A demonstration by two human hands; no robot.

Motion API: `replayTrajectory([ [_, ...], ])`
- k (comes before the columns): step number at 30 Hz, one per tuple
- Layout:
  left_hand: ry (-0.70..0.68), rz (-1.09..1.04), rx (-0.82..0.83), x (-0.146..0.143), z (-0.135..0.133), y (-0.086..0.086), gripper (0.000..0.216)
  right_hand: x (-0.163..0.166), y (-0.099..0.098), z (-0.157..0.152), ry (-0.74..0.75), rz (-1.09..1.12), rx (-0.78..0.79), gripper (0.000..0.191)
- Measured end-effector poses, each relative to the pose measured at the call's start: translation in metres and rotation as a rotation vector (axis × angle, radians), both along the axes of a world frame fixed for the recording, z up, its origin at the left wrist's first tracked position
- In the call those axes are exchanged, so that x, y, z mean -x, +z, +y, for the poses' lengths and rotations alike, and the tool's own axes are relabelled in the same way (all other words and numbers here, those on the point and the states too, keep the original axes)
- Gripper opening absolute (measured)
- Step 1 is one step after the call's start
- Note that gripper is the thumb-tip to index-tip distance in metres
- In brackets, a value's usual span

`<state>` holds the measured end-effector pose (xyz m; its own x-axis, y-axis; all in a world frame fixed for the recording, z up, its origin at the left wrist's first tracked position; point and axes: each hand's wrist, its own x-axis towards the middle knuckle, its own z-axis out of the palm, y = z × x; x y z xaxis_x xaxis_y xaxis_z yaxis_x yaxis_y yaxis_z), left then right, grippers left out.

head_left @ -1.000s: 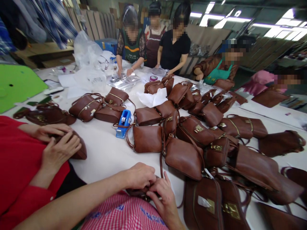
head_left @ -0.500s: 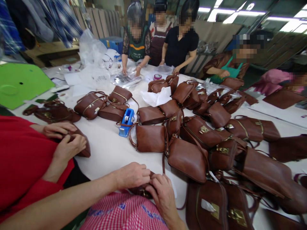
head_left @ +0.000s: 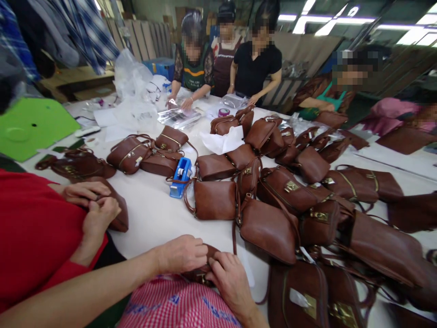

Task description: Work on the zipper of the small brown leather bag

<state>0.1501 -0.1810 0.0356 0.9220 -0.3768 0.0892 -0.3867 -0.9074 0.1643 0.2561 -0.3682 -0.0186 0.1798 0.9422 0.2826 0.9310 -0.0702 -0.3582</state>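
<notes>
Head view: the left hand (head_left: 182, 253) and right hand (head_left: 229, 281) stay pressed together, pinching 1 small brown bag (head_left: 202, 272) at the near table edge (head_left: 150, 228); little has changed; a red-sleeved person's hands (head_left: 92, 205) work left.

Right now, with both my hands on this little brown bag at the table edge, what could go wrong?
The brown handbag sits half off the table edge under your left hand and right hand; loosen your grip and it may slip into your lap. A loose strap from the neighbouring bag runs beside your fingers and could snag, dragging that bag along. The blue tape dispenser lies tangled among straps too.
</notes>
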Motion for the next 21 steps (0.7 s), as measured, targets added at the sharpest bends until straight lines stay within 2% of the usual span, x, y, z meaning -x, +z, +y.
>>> replayTrajectory([
  [6,0.008,0.030,-0.025,0.015,0.005,0.010,0.018,0.000,-0.003,-0.003,0.078,-0.039,0.034,0.013],
  [9,0.081,0.066,-0.054,0.015,0.002,0.014,0.018,-0.003,-0.001,-0.005,0.115,-0.057,0.054,0.010],
  [13,0.292,0.270,-0.071,0.009,-0.008,0.021,0.010,-0.004,0.007,-0.002,0.107,-0.088,0.087,0.008],
  [19,0.683,0.499,0.193,0.006,-0.023,0.035,0.004,0.001,0.008,0.002,0.010,-0.053,0.092,0.012],
  [21,0.781,0.535,0.240,0.002,-0.026,0.036,0.010,0.001,0.005,0.001,0.012,-0.019,0.078,0.012],
])
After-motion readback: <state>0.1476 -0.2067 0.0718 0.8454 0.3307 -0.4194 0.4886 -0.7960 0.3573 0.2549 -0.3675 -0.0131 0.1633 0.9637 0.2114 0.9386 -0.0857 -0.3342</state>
